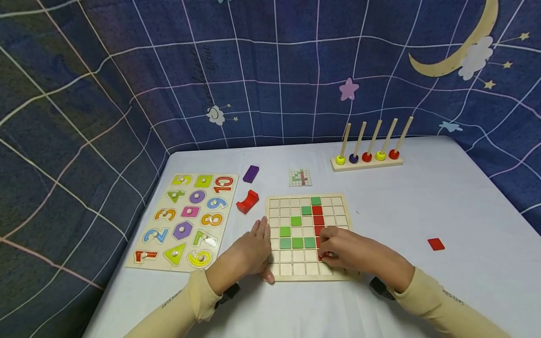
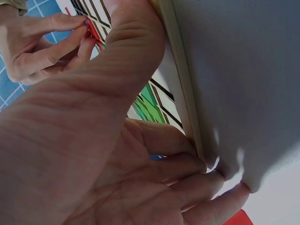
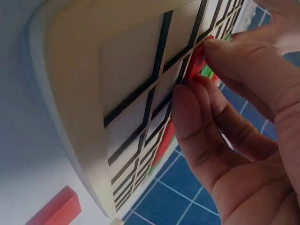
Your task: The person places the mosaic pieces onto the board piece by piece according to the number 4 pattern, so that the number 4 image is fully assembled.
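Puzzle pieces are laid out from left to right on the pale table [image 1: 422, 197]: a wooden number-and-shape puzzle board [image 1: 186, 220], a purple block [image 1: 251, 173], a red arched block [image 1: 247, 201], then the square wooden grid board [image 1: 310, 237] with green and red tiles set in it; the left hand [image 1: 251, 251] is laid flat at the board's left edge with fingers straight, so the board seems to be held steady; the right hand [image 1: 342, 249] is pinched on a small red square tile [image 3: 196, 63], which is pressed down at a cell near the bottom of the red column; the tile looks partly in, so a gentle push straight down is likely needed; farther right, a loose red tile [image 1: 436, 244] is left on the table, and a wooden peg rack with coloured rings [image 1: 367, 157] is seen at the back; only the right wrist view shows the tile tipped on its edge between fingertips; only the head view shows the small pattern card [image 1: 300, 177].
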A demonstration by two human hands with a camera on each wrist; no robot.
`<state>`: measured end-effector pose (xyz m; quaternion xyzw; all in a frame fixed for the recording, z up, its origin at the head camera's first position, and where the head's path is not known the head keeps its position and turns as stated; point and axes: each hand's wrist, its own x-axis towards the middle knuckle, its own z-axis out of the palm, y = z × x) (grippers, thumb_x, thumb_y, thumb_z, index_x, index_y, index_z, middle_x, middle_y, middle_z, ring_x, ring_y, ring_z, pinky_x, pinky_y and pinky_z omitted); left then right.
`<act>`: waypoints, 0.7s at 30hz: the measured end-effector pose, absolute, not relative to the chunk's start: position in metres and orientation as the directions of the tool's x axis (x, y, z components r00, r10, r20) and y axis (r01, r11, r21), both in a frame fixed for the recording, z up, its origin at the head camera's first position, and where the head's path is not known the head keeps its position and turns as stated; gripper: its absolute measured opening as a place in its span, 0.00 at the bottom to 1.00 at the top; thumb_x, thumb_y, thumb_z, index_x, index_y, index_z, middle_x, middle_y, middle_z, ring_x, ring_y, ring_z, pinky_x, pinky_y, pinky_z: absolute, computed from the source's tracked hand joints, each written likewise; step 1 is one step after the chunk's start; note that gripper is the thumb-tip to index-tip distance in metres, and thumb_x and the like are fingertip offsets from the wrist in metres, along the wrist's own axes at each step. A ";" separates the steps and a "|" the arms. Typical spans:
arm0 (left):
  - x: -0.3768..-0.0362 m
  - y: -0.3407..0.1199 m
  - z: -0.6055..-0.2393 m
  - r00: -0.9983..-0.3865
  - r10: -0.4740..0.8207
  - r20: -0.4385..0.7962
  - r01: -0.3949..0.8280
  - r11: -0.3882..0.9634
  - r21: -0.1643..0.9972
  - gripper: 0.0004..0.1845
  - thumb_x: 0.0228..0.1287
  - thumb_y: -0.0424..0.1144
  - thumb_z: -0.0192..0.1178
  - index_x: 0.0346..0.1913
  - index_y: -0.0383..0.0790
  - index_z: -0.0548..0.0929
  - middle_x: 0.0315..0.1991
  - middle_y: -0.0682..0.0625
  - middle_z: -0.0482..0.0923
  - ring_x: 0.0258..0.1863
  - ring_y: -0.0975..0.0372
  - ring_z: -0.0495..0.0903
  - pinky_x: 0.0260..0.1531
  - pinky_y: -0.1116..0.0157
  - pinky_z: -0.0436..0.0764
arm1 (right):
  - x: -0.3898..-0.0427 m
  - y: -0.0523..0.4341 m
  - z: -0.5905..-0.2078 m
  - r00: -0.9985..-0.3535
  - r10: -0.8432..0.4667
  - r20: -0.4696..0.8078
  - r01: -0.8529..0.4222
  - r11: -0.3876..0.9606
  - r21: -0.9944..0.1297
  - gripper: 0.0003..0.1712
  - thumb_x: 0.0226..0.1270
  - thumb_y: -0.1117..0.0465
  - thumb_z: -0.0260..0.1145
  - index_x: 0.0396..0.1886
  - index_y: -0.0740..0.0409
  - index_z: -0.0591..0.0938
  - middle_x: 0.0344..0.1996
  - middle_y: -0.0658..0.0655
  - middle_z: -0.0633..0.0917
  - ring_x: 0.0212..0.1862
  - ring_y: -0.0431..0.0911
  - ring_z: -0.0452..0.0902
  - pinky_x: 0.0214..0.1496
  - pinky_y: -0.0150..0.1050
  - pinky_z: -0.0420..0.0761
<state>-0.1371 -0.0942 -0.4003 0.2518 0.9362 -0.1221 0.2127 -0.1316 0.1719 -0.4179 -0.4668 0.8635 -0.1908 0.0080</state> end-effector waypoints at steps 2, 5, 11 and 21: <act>-0.138 -0.094 -0.400 -0.783 0.420 -0.460 0.522 0.845 -0.118 0.68 0.47 0.65 0.79 0.82 0.25 0.60 0.85 0.32 0.55 0.85 0.45 0.61 0.76 0.52 0.76 | -0.130 0.171 -0.418 -0.579 -0.800 0.160 -0.793 0.506 -0.339 0.09 0.62 0.69 0.80 0.27 0.52 0.90 0.28 0.47 0.76 0.33 0.32 0.64 0.35 0.24 0.70; -0.138 -0.094 -0.400 -0.782 0.417 -0.463 0.517 0.849 -0.110 0.69 0.46 0.65 0.79 0.82 0.25 0.59 0.86 0.32 0.54 0.85 0.45 0.60 0.77 0.52 0.75 | -0.129 0.171 -0.419 -0.586 -0.794 0.163 -0.789 0.514 -0.337 0.09 0.63 0.69 0.80 0.28 0.52 0.90 0.28 0.46 0.76 0.33 0.33 0.63 0.35 0.25 0.70; -0.139 -0.094 -0.399 -0.782 0.409 -0.470 0.508 0.855 -0.102 0.69 0.46 0.64 0.79 0.82 0.25 0.59 0.86 0.32 0.53 0.85 0.44 0.60 0.77 0.51 0.75 | -0.128 0.171 -0.421 -0.587 -0.790 0.178 -0.793 0.515 -0.327 0.11 0.63 0.69 0.78 0.27 0.51 0.88 0.28 0.46 0.76 0.34 0.34 0.64 0.36 0.26 0.70; -0.137 -0.093 -0.399 -0.782 0.416 -0.464 0.522 0.844 -0.123 0.66 0.51 0.64 0.77 0.82 0.25 0.59 0.86 0.32 0.54 0.85 0.45 0.61 0.77 0.52 0.75 | -0.126 0.177 -0.423 -0.557 -0.801 0.221 -0.819 0.487 -0.303 0.09 0.64 0.68 0.78 0.31 0.50 0.90 0.32 0.46 0.80 0.36 0.35 0.68 0.37 0.27 0.74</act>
